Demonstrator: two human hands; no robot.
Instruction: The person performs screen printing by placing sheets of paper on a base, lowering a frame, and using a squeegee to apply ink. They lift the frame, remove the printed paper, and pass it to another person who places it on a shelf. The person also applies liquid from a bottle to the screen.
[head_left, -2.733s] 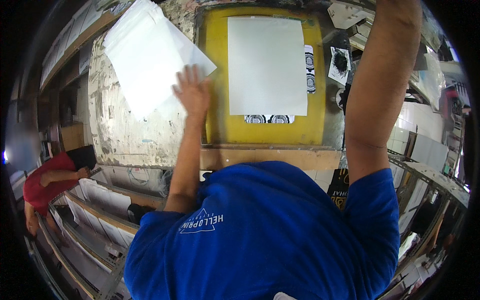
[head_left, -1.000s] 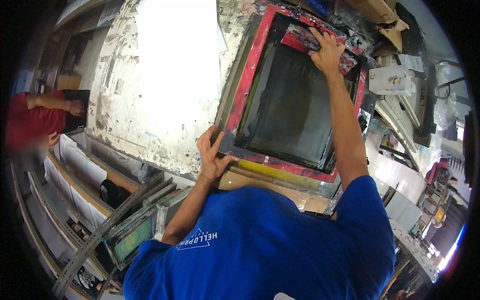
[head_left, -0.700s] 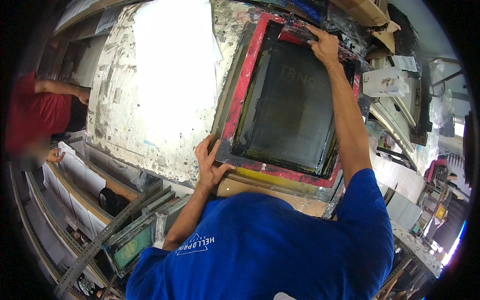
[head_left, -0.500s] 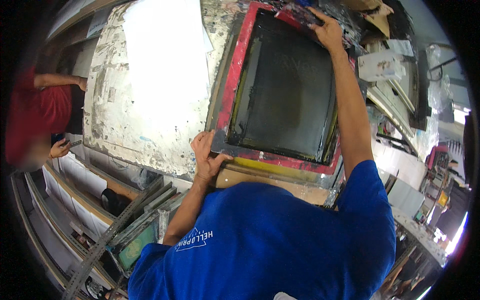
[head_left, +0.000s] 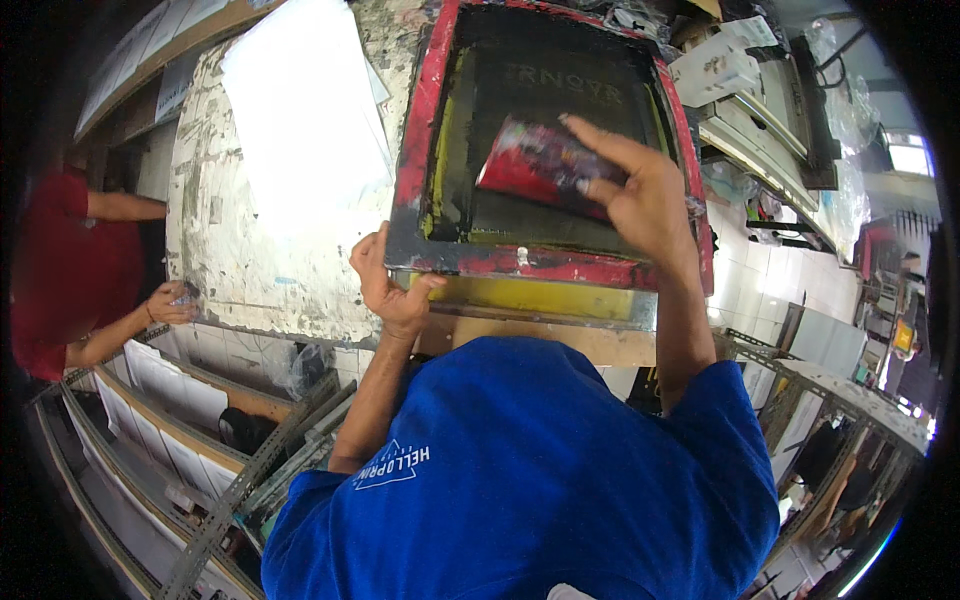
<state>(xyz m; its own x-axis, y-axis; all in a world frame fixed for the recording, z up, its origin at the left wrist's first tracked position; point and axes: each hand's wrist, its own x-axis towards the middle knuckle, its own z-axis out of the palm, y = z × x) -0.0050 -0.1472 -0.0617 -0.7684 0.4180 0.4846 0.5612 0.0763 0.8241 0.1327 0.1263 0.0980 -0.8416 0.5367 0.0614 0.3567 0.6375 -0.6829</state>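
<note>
A screen-printing frame (head_left: 413, 165) with worn red and black rails lies in front of me. Its dark mesh (head_left: 480, 105) bears faint lettering near the far end. My left hand (head_left: 390, 285) grips the frame's near left corner, fingers along the side and thumb at the near edge. A red squeegee (head_left: 525, 165), stained with dark ink, is in my right hand (head_left: 645, 210). It lies tilted over the middle of the mesh, and my forefinger stretches along it. The squeegee's lower edge is hard to make out. A yellowish strip (head_left: 540, 295) shows below the near rail.
White paper sheets (head_left: 300, 110) lie on a paint-spotted board (head_left: 215, 240) left of the frame. A co-worker in a red shirt (head_left: 85, 270) stands at the far left. Slotted metal racks (head_left: 240, 470) fill the lower left. A white box (head_left: 715, 75) stands at the right.
My right hand has drawn the squeegee from the frame's far end back toward me, to mid-mesh. My left hand still grips the corner. The co-worker's near hand has shifted right.
</note>
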